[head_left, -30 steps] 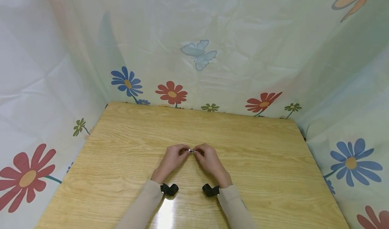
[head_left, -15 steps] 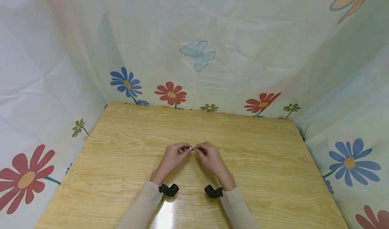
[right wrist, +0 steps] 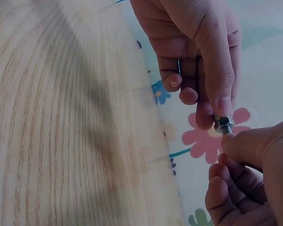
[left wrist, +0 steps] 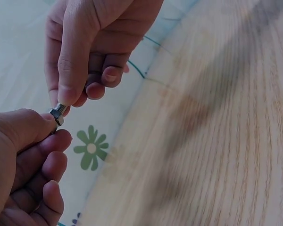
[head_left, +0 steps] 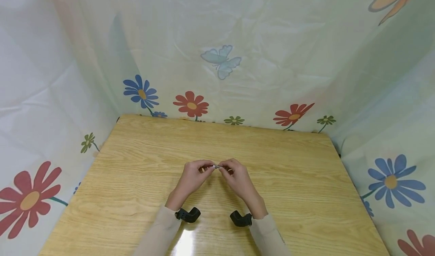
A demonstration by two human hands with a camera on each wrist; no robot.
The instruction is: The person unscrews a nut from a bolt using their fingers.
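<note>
Between my two hands, above the middle of the table, is a small silver bolt (right wrist: 228, 132) with a hex nut (right wrist: 224, 124) on its thread. My left hand (head_left: 194, 177) pinches the nut end between thumb and index finger; its other fingers curl loosely below. The thumb and index finger of my right hand (head_left: 239, 177) pinch the threaded end. In the left wrist view, a short stretch of thread shows between the nut (left wrist: 57, 116) and the right thumb. Fingertips hide both ends of the bolt.
The wood-grain table (head_left: 142, 142) spreads under both hands. Around its back and sides hangs a pale curtain (head_left: 258, 52) printed with flowers and butterflies. A black wrist camera (head_left: 188, 215) sits on the left wrist, another black camera (head_left: 241, 219) on the right.
Both hands keep their pinch near the same spot. The bolt and nut have shifted slightly right, and the right wrist has swung a little outward to the right.
</note>
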